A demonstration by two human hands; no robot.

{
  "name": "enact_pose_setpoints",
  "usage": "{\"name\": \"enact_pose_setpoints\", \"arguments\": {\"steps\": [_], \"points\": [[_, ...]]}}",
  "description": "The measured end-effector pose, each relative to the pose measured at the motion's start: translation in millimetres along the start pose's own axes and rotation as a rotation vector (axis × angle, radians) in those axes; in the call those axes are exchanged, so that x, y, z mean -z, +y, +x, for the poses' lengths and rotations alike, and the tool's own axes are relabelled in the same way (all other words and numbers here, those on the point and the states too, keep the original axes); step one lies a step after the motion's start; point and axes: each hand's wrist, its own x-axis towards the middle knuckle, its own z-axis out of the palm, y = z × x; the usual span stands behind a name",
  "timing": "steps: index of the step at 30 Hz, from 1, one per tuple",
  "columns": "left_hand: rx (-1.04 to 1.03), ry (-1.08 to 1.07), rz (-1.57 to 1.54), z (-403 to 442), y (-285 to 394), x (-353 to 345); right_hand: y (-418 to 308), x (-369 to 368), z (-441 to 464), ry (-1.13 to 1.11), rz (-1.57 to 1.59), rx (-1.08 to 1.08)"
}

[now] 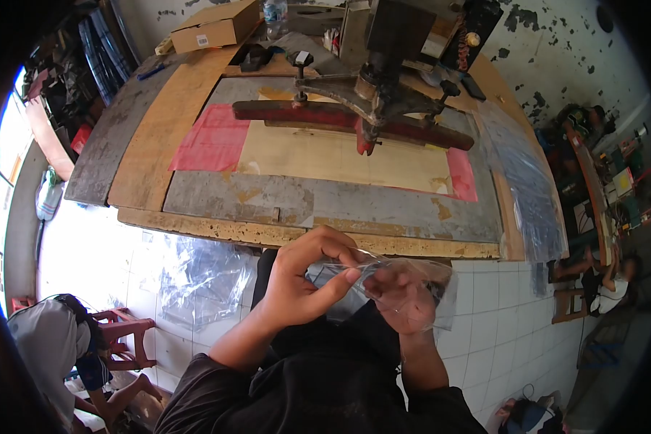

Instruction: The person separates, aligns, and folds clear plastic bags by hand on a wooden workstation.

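In the head view, my left hand is in front of my body, just off the near table edge, with thumb and index finger pinched on a clear plastic sheet. My right hand shows through the film, palm towards me, its fingers curled against the sheet; glare blurs the fingertips. Beyond both hands stands a press with a long red-edged bar. Under that bar, a cream-yellow sheet lies flat with pink pieces at its ends, on a worn grey board.
A cardboard box and a water bottle stand at the back. Clear plastic sheets drape over the table's right side; more plastic hangs at front left. A person sits low at left beside a red stool. Other people are at right.
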Motion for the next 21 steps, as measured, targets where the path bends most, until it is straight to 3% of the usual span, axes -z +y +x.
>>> {"name": "enact_pose_setpoints", "arguments": {"steps": [5, 8, 9, 11, 12, 14, 15, 17, 18, 20, 21], "points": [[-0.102, 0.01, 0.199, 5.6, 9.3, 8.5, -10.1, 22.7, -25.8, 0.046, -0.139, -0.241], [-0.068, 0.039, 0.274, 6.4, 11.5, 17.8, -12.9, 20.9, -51.6, 0.426, -0.802, -0.569], [-0.063, 0.044, 0.275, 6.6, 11.6, 20.6, -11.3, 19.6, -67.3, 0.425, -0.801, -0.576], [-0.074, 0.054, 0.351, 7.0, 11.0, 24.6, -15.0, 19.6, -100.8, 0.209, -1.647, -0.781], [-0.072, 0.053, 0.35, 6.5, 10.6, 25.1, -22.2, 10.3, -99.7, 0.211, -1.644, -0.783], [-0.076, 0.027, 0.37, 6.8, 10.5, 24.7, -43.6, -32.8, -87.6, 0.02, -1.518, -1.176], [-0.077, 0.017, 0.364, 7.3, 9.7, 23.9, -55.0, -49.3, -78.5, 0.033, -1.517, -1.172], [-0.114, -0.058, 0.413, 7.2, 8.6, 20.4, -73.9, -72.3, -63.3, 0.022, -1.329, -0.753], [-0.118, -0.065, 0.407, 7.3, 9.5, 16.2, -73.2, -71.2, -65.8, 0.134, -1.252, -0.446], [-0.099, -0.079, 0.42, 7.2, 12.6, 4.6, -61.6, -69.7, -40.6, 0.272, -1.403, 0.118], [-0.103, -0.087, 0.419, 6.2, 14.8, 0.4, -58.1, -75.4, -19.6, 0.331, -1.618, 0.293]]}}
